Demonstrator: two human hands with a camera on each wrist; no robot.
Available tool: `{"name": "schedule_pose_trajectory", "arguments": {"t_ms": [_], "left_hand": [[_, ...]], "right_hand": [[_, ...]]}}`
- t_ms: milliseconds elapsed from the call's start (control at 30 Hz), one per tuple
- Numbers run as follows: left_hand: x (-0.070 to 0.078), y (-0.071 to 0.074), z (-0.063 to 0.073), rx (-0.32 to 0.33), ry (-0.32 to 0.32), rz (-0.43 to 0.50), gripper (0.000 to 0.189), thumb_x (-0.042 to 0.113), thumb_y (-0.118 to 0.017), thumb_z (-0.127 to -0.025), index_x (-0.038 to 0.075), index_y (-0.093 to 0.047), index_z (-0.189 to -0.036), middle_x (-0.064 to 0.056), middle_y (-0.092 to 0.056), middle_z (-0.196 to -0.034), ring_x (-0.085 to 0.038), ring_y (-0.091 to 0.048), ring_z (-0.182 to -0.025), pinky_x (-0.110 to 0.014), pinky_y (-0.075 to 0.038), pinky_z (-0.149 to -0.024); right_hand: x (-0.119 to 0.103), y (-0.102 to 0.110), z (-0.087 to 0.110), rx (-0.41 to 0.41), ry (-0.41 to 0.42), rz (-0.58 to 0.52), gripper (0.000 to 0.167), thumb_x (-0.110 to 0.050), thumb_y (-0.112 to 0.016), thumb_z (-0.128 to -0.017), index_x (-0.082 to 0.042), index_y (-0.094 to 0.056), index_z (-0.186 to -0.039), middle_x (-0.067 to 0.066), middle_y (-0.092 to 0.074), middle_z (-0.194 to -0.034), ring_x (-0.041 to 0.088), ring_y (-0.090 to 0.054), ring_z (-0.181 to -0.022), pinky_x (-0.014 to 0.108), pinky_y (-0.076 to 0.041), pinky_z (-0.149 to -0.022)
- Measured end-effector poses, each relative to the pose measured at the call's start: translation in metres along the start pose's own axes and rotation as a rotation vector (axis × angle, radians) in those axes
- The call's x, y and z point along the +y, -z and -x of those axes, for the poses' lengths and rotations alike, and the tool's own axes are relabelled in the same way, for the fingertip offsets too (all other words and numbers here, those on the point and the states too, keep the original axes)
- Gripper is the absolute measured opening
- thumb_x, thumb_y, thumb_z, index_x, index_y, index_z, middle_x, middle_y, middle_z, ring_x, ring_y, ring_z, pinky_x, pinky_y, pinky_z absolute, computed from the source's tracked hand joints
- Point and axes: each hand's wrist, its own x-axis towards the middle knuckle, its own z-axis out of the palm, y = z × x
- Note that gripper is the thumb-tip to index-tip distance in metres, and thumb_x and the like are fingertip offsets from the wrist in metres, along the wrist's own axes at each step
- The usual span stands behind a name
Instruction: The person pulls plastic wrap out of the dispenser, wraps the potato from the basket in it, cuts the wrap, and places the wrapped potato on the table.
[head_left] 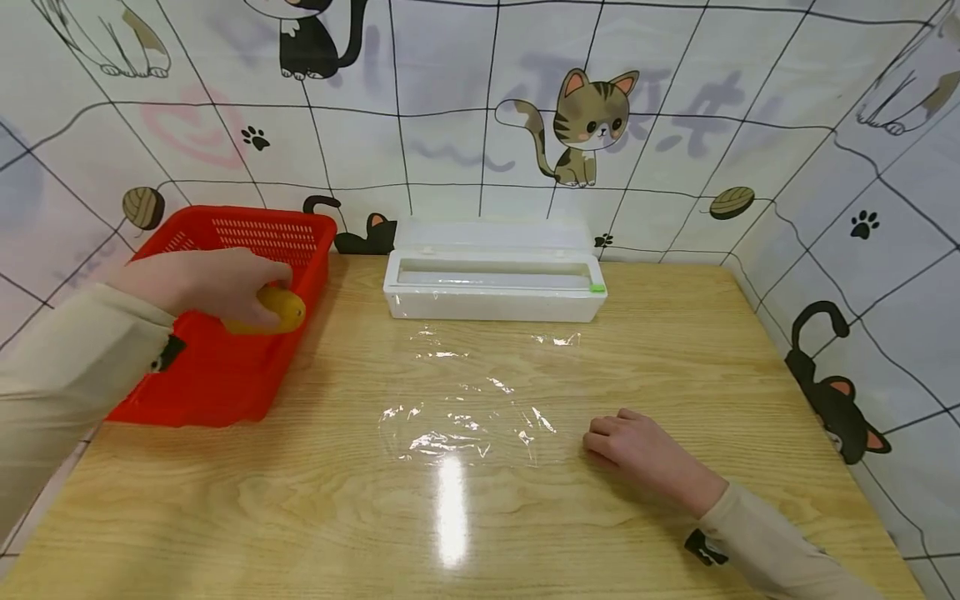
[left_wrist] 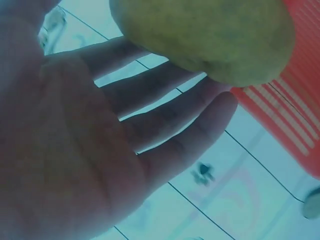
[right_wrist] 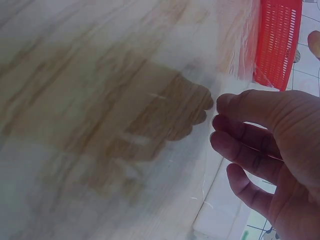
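My left hand (head_left: 213,287) grips a yellow mango (head_left: 283,310) over the red basket (head_left: 225,400). In the left wrist view the mango (left_wrist: 210,35) lies against the fingertips, its upper part cut off by the frame. A sheet of clear plastic wrap (head_left: 465,421) is spread on the table in front of a white wrap dispenser (head_left: 491,307), whose lid stands up. To the right of the sheet, my right hand (head_left: 648,454) rests by the tabletop with loosely bent fingers. The right wrist view shows nothing held in those fingers (right_wrist: 247,155).
The wooden table (head_left: 675,350) meets a white cat-patterned cloth (head_left: 450,142) at the back and right. A green slider (head_left: 597,288) sits on the dispenser's right end. The basket has slotted, raised walls and stands at the table's left edge.
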Motion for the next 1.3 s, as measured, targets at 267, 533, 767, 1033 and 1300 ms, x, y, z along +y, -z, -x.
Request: {"name": "schedule_pose_trajectory", "arguments": {"t_ms": [267, 533, 767, 1033, 1300], "left_hand": [[0.045, -0.011, -0.026, 0.004, -0.141, 0.023, 0.02, 0.018, -0.068, -0.085, 0.006, -0.053, -0.093, -0.001, -0.049, -0.071, -0.016, -0.048, -0.064, -0.03, -0.039, -0.059], [0.07, -0.035, -0.059, -0.013, -0.268, 0.056, 0.016, 0.016, -0.066, -0.085, 0.006, -0.054, -0.088, -0.001, -0.05, -0.072, -0.016, -0.048, -0.066, -0.028, -0.038, -0.06], [0.088, -0.056, -0.1, -0.001, -0.314, 0.036, 0.021, 0.026, -0.065, -0.088, 0.008, -0.055, -0.092, 0.0, -0.049, -0.071, -0.016, -0.047, -0.064, -0.027, -0.034, -0.058], [0.123, -0.079, -0.129, 0.063, -0.356, -0.031, 0.02, 0.03, -0.061, -0.089, 0.013, -0.052, -0.087, 0.004, -0.042, -0.066, -0.012, -0.04, -0.059, -0.025, -0.029, -0.053], [0.152, -0.094, -0.145, 0.101, -0.347, -0.165, 0.022, 0.032, -0.068, -0.084, 0.016, -0.054, -0.086, 0.005, -0.044, -0.068, -0.012, -0.041, -0.063, -0.027, -0.033, -0.054]], "right_hand": [[-0.001, -0.003, -0.003, -0.042, -0.027, -0.027, 0.019, -0.013, -0.078, -0.078, -0.015, -0.06, -0.077, -0.007, -0.05, -0.073, 0.009, -0.048, -0.064, 0.027, -0.038, -0.06], [0.001, -0.001, -0.006, -0.042, -0.004, -0.004, 0.023, -0.012, -0.081, -0.076, -0.015, -0.058, -0.075, -0.007, -0.047, -0.07, 0.008, -0.046, -0.062, 0.027, -0.038, -0.058], [-0.001, -0.002, -0.008, -0.037, -0.003, -0.017, 0.02, -0.012, -0.08, -0.077, -0.015, -0.06, -0.077, -0.006, -0.05, -0.072, 0.009, -0.049, -0.064, 0.028, -0.04, -0.059], [-0.002, -0.003, -0.008, -0.036, -0.015, -0.021, 0.018, -0.013, -0.079, -0.077, -0.015, -0.061, -0.078, -0.005, -0.054, -0.075, 0.009, -0.052, -0.067, 0.029, -0.042, -0.061], [-0.003, -0.006, -0.008, -0.036, -0.036, -0.043, 0.018, -0.011, -0.08, -0.076, -0.014, -0.063, -0.079, -0.005, -0.056, -0.077, 0.01, -0.053, -0.067, 0.029, -0.042, -0.062]]}}
